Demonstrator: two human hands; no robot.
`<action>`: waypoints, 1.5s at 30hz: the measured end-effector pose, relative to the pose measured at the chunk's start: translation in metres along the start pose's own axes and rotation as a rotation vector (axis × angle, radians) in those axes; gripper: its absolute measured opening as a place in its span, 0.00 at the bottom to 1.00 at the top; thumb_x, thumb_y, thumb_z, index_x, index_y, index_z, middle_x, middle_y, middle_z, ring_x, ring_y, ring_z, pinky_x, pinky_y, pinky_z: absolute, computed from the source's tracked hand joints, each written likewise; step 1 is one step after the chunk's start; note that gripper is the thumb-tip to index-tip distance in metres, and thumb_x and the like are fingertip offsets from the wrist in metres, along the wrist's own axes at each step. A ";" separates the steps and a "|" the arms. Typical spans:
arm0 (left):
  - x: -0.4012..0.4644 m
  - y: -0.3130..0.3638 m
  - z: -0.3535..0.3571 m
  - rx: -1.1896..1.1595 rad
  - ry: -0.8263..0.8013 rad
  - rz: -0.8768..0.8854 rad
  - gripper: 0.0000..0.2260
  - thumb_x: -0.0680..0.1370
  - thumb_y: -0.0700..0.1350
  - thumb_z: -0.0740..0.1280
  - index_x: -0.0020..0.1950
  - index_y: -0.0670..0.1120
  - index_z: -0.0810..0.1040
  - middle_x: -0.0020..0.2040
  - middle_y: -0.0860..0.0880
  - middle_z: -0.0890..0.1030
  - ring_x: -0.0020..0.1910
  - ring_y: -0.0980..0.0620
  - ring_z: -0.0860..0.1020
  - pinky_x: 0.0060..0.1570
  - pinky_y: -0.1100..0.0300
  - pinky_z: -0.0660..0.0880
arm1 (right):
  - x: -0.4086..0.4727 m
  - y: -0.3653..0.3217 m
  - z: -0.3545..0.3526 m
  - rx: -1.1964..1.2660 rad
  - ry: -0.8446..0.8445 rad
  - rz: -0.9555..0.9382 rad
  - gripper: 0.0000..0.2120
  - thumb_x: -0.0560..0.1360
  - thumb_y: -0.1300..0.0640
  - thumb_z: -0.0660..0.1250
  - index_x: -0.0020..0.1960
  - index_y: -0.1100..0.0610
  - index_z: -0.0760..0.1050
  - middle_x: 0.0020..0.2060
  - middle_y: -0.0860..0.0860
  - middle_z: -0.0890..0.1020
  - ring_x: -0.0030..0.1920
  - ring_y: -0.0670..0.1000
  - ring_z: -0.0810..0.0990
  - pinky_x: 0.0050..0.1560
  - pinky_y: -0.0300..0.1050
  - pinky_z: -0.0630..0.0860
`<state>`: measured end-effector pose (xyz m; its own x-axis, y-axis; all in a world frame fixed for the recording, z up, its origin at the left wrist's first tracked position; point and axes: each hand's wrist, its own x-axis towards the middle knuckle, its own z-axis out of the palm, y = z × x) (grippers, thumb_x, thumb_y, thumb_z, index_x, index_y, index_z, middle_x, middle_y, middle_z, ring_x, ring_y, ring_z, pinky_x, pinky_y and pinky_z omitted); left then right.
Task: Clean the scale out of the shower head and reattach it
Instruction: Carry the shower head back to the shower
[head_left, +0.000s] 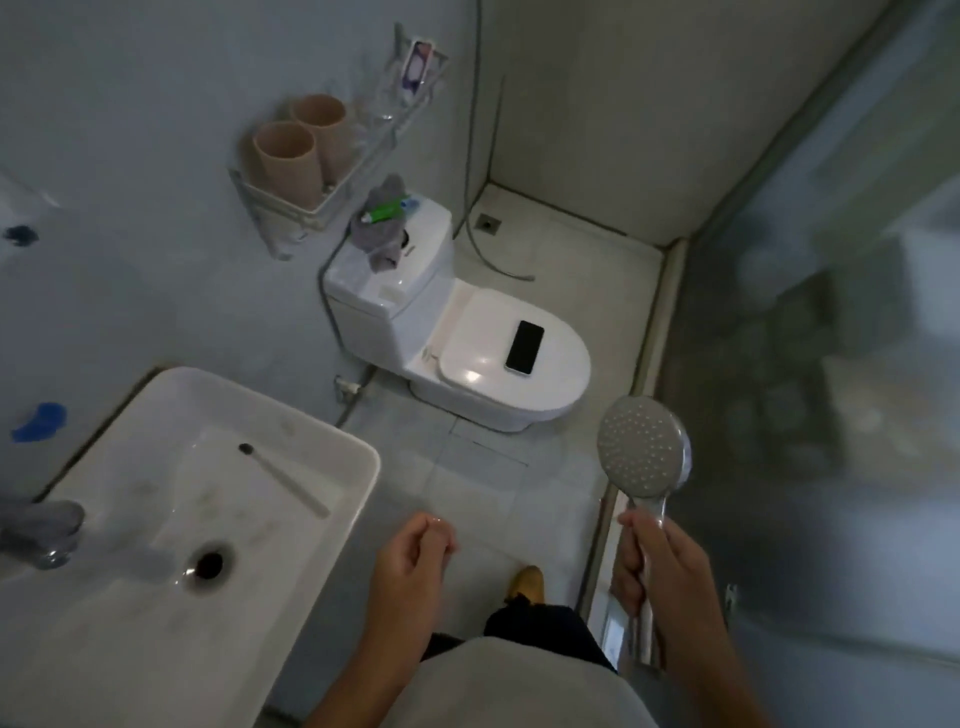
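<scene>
Right hand (657, 566) grips chrome round shower head (643, 451) by its handle at four o'clock; left hand (415, 551) loosely curled, holding nothing; white rectangular ceramic basin (332, 462) at eight, white toilet (467, 353) at twelve on pale tiled floor (467, 467).

Toothbrush (284, 479) in sink (332, 441), phone (524, 346) on toilet lid (483, 358)

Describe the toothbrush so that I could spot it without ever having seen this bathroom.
Find the white rectangular sink at lower left. Inside its basin, above the dark drain, lies the toothbrush, slanted. It is the only loose thing there: a pale thin handle with a dark bristle tip.
</scene>
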<state>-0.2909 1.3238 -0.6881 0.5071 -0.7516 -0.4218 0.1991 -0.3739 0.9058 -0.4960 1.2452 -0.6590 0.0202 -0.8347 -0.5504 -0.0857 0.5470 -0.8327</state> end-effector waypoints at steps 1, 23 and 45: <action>0.001 -0.002 0.008 -0.006 -0.023 -0.013 0.15 0.78 0.41 0.62 0.30 0.47 0.71 0.25 0.53 0.66 0.26 0.58 0.63 0.27 0.64 0.60 | 0.000 -0.002 -0.010 0.022 0.018 0.008 0.11 0.82 0.58 0.58 0.49 0.66 0.72 0.28 0.55 0.67 0.22 0.50 0.65 0.21 0.40 0.64; 0.024 0.024 0.228 0.223 -0.255 -0.023 0.16 0.79 0.39 0.60 0.31 0.45 0.74 0.22 0.52 0.66 0.22 0.55 0.60 0.23 0.64 0.56 | 0.057 -0.036 -0.208 0.282 0.260 0.114 0.10 0.79 0.57 0.62 0.43 0.64 0.73 0.27 0.55 0.72 0.23 0.49 0.67 0.19 0.40 0.66; 0.246 0.130 0.409 0.235 -0.342 0.017 0.13 0.79 0.37 0.59 0.35 0.40 0.75 0.25 0.53 0.68 0.26 0.57 0.64 0.28 0.64 0.61 | 0.286 -0.173 -0.251 0.256 0.416 0.079 0.08 0.79 0.58 0.61 0.45 0.63 0.73 0.25 0.54 0.69 0.21 0.50 0.65 0.20 0.40 0.64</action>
<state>-0.4827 0.8678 -0.6903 0.1927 -0.8812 -0.4317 -0.0242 -0.4441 0.8957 -0.7250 0.8955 -0.6572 -0.3800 -0.7165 -0.5850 0.1780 0.5640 -0.8063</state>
